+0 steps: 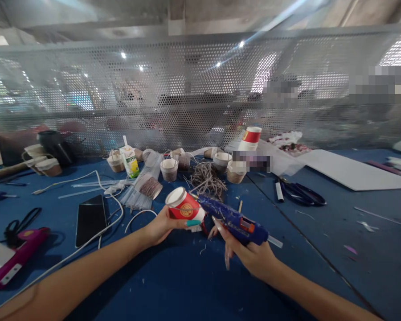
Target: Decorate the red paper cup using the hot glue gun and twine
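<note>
Hands at frame centre above the blue desk (194, 285): left hand (160, 225) closes its grip round a tilted red paper cup (183, 206); right hand (250, 255) clasps a blue glue gun (232, 217), long axis pointing upper-left, nozzle touching the cup's side.

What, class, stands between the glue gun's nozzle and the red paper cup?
Nothing visible. The right hand holds the blue glue gun with its nozzle right at the red paper cup, which the left hand holds tilted above the blue table.
</note>
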A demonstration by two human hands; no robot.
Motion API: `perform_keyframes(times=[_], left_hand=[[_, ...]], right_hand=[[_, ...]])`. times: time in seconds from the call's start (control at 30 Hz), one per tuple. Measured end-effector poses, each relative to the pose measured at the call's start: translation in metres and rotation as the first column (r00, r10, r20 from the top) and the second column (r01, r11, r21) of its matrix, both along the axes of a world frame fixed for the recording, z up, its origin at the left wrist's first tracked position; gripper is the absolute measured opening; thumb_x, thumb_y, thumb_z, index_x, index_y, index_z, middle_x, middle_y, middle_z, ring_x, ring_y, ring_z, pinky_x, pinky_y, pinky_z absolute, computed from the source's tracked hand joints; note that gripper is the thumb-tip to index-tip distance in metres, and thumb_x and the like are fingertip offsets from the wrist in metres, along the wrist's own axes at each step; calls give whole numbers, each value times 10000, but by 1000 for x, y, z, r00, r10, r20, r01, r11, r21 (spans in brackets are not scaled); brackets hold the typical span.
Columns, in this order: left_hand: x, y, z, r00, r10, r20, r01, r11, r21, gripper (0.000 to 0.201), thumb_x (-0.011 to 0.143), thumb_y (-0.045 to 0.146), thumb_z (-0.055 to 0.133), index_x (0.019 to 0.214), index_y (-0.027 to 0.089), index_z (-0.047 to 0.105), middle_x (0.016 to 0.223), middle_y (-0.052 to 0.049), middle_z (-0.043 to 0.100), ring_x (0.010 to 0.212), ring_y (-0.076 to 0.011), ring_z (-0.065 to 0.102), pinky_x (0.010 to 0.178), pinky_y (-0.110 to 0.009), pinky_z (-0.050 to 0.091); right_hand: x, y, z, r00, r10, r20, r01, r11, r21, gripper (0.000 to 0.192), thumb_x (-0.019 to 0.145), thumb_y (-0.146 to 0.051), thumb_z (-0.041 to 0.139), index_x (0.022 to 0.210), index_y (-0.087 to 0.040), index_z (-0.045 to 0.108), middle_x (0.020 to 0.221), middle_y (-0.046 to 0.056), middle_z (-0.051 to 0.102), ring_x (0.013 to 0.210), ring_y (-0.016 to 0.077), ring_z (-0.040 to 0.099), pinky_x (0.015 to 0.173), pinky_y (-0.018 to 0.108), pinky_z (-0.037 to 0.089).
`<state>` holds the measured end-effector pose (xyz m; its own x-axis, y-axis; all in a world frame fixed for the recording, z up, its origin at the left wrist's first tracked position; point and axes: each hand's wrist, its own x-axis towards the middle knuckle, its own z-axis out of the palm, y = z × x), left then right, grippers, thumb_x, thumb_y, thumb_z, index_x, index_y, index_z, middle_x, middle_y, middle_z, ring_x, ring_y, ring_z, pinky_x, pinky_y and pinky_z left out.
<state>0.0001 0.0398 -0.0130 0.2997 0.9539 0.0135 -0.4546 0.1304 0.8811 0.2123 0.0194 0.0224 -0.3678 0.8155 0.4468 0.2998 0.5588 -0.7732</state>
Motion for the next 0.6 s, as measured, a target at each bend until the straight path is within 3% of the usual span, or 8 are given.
perform_keyframes(times=[0.13, 0.3, 0.6], left_hand=[[-1, 0, -1, 1000, -16, 3, 16, 1000, 0, 538, 468, 131, 850, 970, 163, 661, 904, -48, 723, 849, -199, 656, 813, -342, 487], [-1, 1, -3, 1000, -21, -17, 21, 1000, -2, 517, 471, 135, 851, 950, 149, 656, 894, -51, 721, 847, -197, 654, 818, -340, 489], [-1, 0, -3, 999, -21, -35, 22, 1000, 17, 494, 474, 120, 843, 934, 161, 669, 899, -49, 726, 863, -212, 656, 826, -359, 490]], right_hand=[[1, -1, -6, 998, 10, 64, -7, 999, -47, 374, 856, -486, 509, 657, -210, 664, 417, -22, 578, 335, 128, 565, 457, 252, 536], [1, -1, -7, 997, 10, 71, -2, 995, -103, 492, 861, -497, 474, 460, -213, 499, 367, -17, 526, 342, 117, 549, 434, 230, 522], [-3, -3, -8, 1000, -3, -22, -2, 977, -212, 454, 803, -494, 565, 462, -202, 498, 369, -16, 521, 343, 123, 546, 412, 243, 513]])
